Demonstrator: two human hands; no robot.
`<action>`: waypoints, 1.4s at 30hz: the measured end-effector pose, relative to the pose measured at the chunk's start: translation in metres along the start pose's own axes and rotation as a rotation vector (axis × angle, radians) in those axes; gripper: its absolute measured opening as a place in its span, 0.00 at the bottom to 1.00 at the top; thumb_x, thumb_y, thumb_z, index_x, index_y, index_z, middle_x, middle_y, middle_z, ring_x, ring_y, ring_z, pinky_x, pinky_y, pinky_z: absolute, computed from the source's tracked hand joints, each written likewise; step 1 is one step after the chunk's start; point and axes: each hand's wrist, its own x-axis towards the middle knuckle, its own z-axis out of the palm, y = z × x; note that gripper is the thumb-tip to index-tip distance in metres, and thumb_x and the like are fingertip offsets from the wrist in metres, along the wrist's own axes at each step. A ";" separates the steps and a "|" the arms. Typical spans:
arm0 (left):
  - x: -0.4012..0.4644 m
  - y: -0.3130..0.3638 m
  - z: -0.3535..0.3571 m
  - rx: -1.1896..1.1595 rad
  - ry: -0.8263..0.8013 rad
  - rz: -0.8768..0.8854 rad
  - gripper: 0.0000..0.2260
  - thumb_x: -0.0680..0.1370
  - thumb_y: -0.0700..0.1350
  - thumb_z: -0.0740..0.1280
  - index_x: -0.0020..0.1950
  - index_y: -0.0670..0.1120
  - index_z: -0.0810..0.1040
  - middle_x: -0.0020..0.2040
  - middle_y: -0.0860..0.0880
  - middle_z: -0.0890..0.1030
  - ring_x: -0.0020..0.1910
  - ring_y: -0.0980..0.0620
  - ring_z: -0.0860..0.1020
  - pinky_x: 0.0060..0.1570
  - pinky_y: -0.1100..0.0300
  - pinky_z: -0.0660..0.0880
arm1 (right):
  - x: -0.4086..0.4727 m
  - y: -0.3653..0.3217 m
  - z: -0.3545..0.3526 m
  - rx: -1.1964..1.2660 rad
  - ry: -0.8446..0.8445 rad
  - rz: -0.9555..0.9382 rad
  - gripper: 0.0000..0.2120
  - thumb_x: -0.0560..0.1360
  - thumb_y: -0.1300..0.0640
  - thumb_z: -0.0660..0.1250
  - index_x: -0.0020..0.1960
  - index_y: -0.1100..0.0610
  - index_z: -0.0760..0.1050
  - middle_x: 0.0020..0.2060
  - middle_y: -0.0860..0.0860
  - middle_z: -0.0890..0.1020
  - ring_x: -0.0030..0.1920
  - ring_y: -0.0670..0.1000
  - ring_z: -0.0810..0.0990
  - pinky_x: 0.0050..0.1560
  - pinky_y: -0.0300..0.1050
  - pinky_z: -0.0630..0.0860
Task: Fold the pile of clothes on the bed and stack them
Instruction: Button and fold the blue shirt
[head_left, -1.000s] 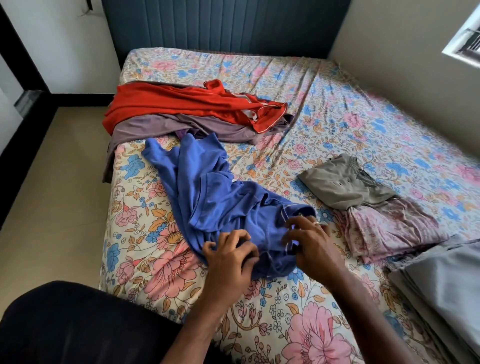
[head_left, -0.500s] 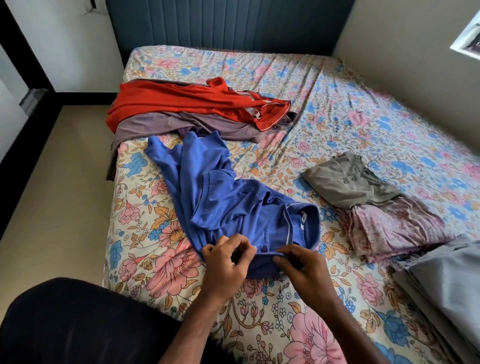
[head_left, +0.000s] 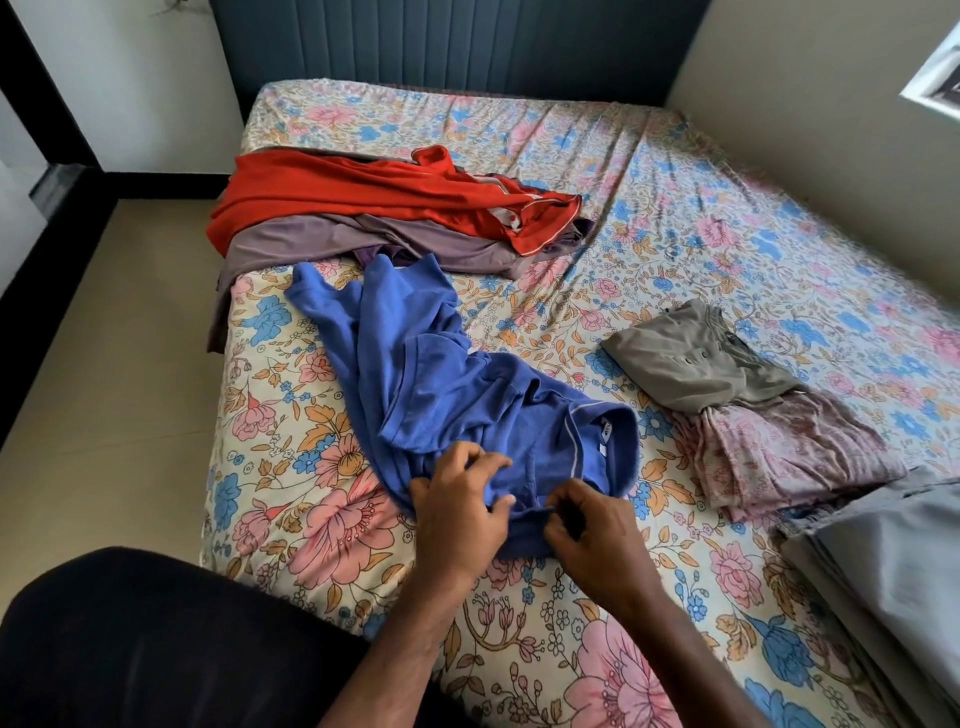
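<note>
Near the bed's (head_left: 270, 395) front edge, the left hand (head_left: 460, 512) and right hand (head_left: 592, 535) each pinched the near hem of the crumpled blue polo shirt (head_left: 447, 384) — the straightening step, it seemed. Folded garments (head_left: 727, 395) sat by the right edge; a red top (head_left: 363, 197) waited near the left edge. Next — likely spreading the shirt flat.

Soft daylight enters from the window (head_left: 935, 88) at upper right; shadows are weak, edges bend, and corners look slightly blurred.
</note>
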 end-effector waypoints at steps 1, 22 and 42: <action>0.002 0.003 -0.001 0.038 -0.028 -0.004 0.21 0.73 0.51 0.76 0.65 0.58 0.78 0.61 0.58 0.74 0.62 0.56 0.73 0.62 0.52 0.64 | 0.001 -0.002 0.001 -0.055 0.003 -0.031 0.06 0.74 0.62 0.69 0.44 0.52 0.76 0.33 0.42 0.77 0.32 0.44 0.74 0.33 0.34 0.68; 0.001 -0.005 0.003 -0.441 0.155 0.034 0.13 0.77 0.58 0.66 0.50 0.54 0.86 0.42 0.62 0.82 0.48 0.58 0.76 0.49 0.42 0.76 | -0.005 -0.010 0.010 -0.098 0.292 -0.374 0.11 0.82 0.58 0.62 0.54 0.61 0.81 0.52 0.51 0.79 0.50 0.52 0.80 0.47 0.51 0.80; -0.007 0.003 -0.002 -0.520 0.006 -0.041 0.09 0.77 0.57 0.65 0.43 0.56 0.81 0.42 0.59 0.81 0.47 0.57 0.80 0.53 0.46 0.78 | -0.007 -0.020 0.017 -0.047 0.323 -0.193 0.08 0.75 0.61 0.75 0.54 0.57 0.84 0.48 0.50 0.85 0.43 0.46 0.84 0.42 0.44 0.83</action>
